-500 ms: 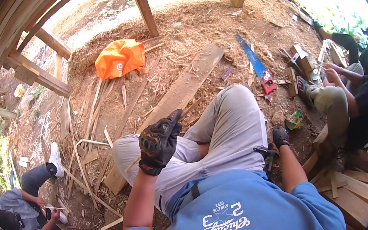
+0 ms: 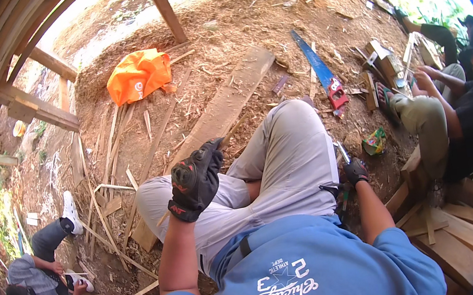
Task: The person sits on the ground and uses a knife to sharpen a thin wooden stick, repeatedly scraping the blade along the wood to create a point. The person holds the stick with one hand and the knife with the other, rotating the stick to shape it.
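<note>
I sit with grey trousers [image 2: 291, 152] drawn up, knees bent. My left hand [image 2: 196, 179], in a black glove with red marks, is raised above my left knee and closed around a thin wooden stick [image 2: 233, 130] that points up and right. My right hand [image 2: 357, 171], also gloved, sits beside my right thigh and grips a small knife [image 2: 342, 152] with its metal blade pointing up. A long flat plank [image 2: 225, 107] lies on the sawdust-covered ground just beyond my knees.
An orange bag [image 2: 140, 73] lies at the far left, a blue hand saw [image 2: 319, 71] with a red handle at the right. One person [image 2: 447, 114] sits at the right among wood offcuts, another [image 2: 45, 280] crouches lower left. Stacked boards [image 2: 457, 238] and a post [image 2: 165, 10] stand nearby.
My left hand has shifted slightly with the stick. The right hand stays by my thigh.
</note>
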Demonstrator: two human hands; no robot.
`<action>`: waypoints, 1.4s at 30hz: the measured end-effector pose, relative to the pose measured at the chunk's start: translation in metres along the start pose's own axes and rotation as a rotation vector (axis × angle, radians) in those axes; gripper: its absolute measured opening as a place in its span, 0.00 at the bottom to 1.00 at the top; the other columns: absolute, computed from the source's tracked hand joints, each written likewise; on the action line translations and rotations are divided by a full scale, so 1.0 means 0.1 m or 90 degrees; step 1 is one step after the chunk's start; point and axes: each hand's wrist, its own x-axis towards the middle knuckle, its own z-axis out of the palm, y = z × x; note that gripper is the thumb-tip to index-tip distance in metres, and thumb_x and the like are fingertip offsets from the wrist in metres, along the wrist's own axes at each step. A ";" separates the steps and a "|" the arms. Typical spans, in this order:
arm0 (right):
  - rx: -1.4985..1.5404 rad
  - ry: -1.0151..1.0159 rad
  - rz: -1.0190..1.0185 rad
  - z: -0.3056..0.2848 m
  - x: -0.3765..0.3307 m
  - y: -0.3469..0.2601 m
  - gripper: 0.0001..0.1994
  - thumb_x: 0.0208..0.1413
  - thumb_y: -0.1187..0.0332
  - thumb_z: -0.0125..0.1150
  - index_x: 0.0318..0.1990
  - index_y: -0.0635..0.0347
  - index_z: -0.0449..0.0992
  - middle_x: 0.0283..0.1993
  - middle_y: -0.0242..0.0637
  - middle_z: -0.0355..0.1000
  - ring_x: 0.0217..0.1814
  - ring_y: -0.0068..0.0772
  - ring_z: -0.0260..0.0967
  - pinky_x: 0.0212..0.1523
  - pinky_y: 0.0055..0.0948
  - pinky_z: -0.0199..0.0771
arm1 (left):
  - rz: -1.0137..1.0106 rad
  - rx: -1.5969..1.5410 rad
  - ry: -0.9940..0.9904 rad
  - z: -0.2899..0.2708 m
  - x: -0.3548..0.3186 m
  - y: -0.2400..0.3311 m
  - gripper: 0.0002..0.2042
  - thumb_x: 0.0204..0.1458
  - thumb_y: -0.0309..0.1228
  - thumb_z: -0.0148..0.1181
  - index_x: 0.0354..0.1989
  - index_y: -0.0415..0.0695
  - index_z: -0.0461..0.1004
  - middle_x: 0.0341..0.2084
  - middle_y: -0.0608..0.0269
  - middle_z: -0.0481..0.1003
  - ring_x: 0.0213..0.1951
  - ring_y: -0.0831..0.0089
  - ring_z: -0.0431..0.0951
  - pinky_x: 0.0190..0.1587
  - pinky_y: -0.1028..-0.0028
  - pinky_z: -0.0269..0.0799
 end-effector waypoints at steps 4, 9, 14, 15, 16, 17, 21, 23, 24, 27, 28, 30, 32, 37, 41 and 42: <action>0.089 0.001 0.020 -0.10 -0.14 -0.20 0.23 0.55 0.52 0.59 0.46 0.63 0.80 0.46 0.59 0.78 0.50 0.62 0.77 0.50 0.54 0.75 | -0.051 -0.033 -0.044 0.04 0.14 -0.05 0.15 0.67 0.23 0.44 0.57 0.41 0.75 0.28 0.57 0.80 0.28 0.68 0.82 0.30 0.70 0.74; 0.145 0.079 -0.050 -0.37 -0.08 -0.49 0.18 0.60 0.55 0.54 0.47 0.61 0.77 0.41 0.58 0.78 0.46 0.62 0.77 0.47 0.55 0.76 | -0.189 -0.159 -0.142 0.20 0.27 -0.34 0.14 0.73 0.34 0.43 0.52 0.38 0.73 0.20 0.58 0.76 0.27 0.69 0.81 0.32 0.68 0.75; 0.203 0.195 -0.191 -0.74 0.35 -1.39 0.15 0.61 0.58 0.53 0.44 0.60 0.77 0.38 0.58 0.77 0.44 0.63 0.76 0.44 0.55 0.74 | -0.252 -0.192 -0.223 0.37 0.47 -0.76 0.15 0.73 0.34 0.44 0.48 0.35 0.73 0.22 0.58 0.77 0.32 0.72 0.84 0.36 0.71 0.76; 0.214 0.195 -0.233 -0.89 0.42 -1.67 0.15 0.61 0.58 0.54 0.43 0.60 0.78 0.38 0.58 0.77 0.44 0.63 0.76 0.43 0.55 0.73 | -0.225 -0.140 -0.220 0.40 0.54 -0.82 0.14 0.73 0.35 0.46 0.46 0.36 0.74 0.24 0.56 0.78 0.34 0.71 0.84 0.35 0.71 0.76; 0.238 0.226 -0.319 -1.00 0.47 -1.95 0.13 0.60 0.61 0.54 0.41 0.60 0.78 0.37 0.57 0.77 0.43 0.63 0.76 0.41 0.55 0.71 | -0.265 -0.124 -0.215 0.45 0.59 -0.88 0.14 0.72 0.34 0.46 0.45 0.37 0.75 0.25 0.56 0.78 0.34 0.71 0.85 0.35 0.71 0.76; 0.237 0.241 -0.349 -1.04 0.58 -2.21 0.13 0.60 0.61 0.54 0.39 0.60 0.78 0.36 0.56 0.77 0.41 0.63 0.76 0.42 0.55 0.72 | -0.302 -0.110 -0.211 0.53 0.65 -0.94 0.13 0.72 0.34 0.47 0.45 0.37 0.75 0.25 0.56 0.78 0.35 0.71 0.85 0.35 0.71 0.76; 0.204 0.238 -0.467 -1.06 0.83 -3.37 0.16 0.61 0.58 0.55 0.48 0.54 0.82 0.45 0.52 0.80 0.50 0.57 0.77 0.52 0.50 0.75 | -0.238 0.136 -0.128 0.83 0.59 -1.31 0.14 0.68 0.38 0.51 0.44 0.41 0.78 0.33 0.51 0.82 0.38 0.56 0.84 0.40 0.59 0.77; 0.156 0.192 -0.465 -0.96 0.91 -3.83 0.15 0.60 0.58 0.56 0.49 0.51 0.82 0.47 0.49 0.80 0.51 0.55 0.78 0.52 0.51 0.76 | -0.263 0.194 -0.160 0.92 0.68 -1.31 0.17 0.67 0.43 0.48 0.42 0.44 0.79 0.36 0.46 0.81 0.39 0.44 0.81 0.41 0.49 0.75; 0.142 0.173 -0.468 -0.84 0.98 -4.03 0.15 0.60 0.58 0.56 0.48 0.50 0.82 0.47 0.48 0.80 0.51 0.55 0.78 0.52 0.51 0.76 | -0.268 0.207 -0.163 0.95 0.68 -1.36 0.16 0.67 0.43 0.48 0.42 0.45 0.79 0.36 0.46 0.81 0.40 0.44 0.82 0.41 0.49 0.75; 0.099 0.200 -0.517 -0.56 1.07 -4.41 0.14 0.59 0.59 0.56 0.47 0.51 0.83 0.49 0.47 0.80 0.51 0.56 0.77 0.52 0.52 0.77 | -0.302 0.230 -0.202 1.10 0.66 -1.61 0.16 0.66 0.43 0.51 0.46 0.46 0.80 0.38 0.48 0.82 0.42 0.47 0.82 0.43 0.51 0.76; 0.062 0.194 -0.521 -0.51 1.07 -4.49 0.14 0.59 0.60 0.56 0.47 0.51 0.83 0.49 0.47 0.80 0.51 0.55 0.77 0.52 0.51 0.77 | -0.316 0.230 -0.206 1.14 0.63 -1.68 0.15 0.66 0.43 0.51 0.45 0.46 0.79 0.38 0.48 0.82 0.42 0.47 0.82 0.44 0.51 0.76; -0.013 0.182 -0.521 -0.44 1.07 -4.58 0.14 0.59 0.60 0.56 0.47 0.51 0.83 0.50 0.47 0.79 0.52 0.55 0.77 0.52 0.51 0.77 | -0.338 0.228 -0.220 1.19 0.57 -1.82 0.15 0.66 0.43 0.51 0.45 0.46 0.79 0.37 0.47 0.81 0.42 0.47 0.82 0.44 0.51 0.76; -0.011 0.136 -0.525 -0.48 1.17 -4.66 0.15 0.59 0.58 0.57 0.48 0.51 0.82 0.50 0.47 0.79 0.53 0.54 0.77 0.53 0.50 0.77 | -0.351 0.207 -0.236 1.30 0.53 -2.11 0.15 0.65 0.43 0.51 0.45 0.46 0.79 0.36 0.47 0.81 0.42 0.46 0.81 0.44 0.51 0.75; 0.016 0.109 -0.512 -0.52 1.11 -4.60 0.19 0.60 0.52 0.60 0.53 0.50 0.81 0.57 0.48 0.77 0.59 0.53 0.75 0.58 0.47 0.74 | -0.398 0.189 -0.302 1.40 0.53 -2.27 0.16 0.65 0.43 0.48 0.43 0.47 0.80 0.37 0.46 0.81 0.42 0.44 0.81 0.43 0.50 0.75; 0.255 0.227 -0.442 -0.66 1.34 -4.37 0.23 0.60 0.48 0.63 0.52 0.57 0.81 0.50 0.52 0.79 0.54 0.55 0.77 0.54 0.46 0.75 | -0.426 0.195 -0.314 1.45 0.49 -2.34 0.17 0.65 0.44 0.46 0.43 0.48 0.80 0.39 0.46 0.81 0.43 0.44 0.82 0.44 0.49 0.76; 0.349 0.228 -0.390 -0.74 1.50 -4.20 0.23 0.59 0.48 0.63 0.51 0.59 0.81 0.48 0.53 0.80 0.52 0.56 0.78 0.52 0.47 0.76 | -0.430 0.190 -0.314 1.46 0.50 -2.36 0.17 0.65 0.44 0.46 0.43 0.48 0.80 0.39 0.46 0.81 0.43 0.44 0.82 0.44 0.49 0.76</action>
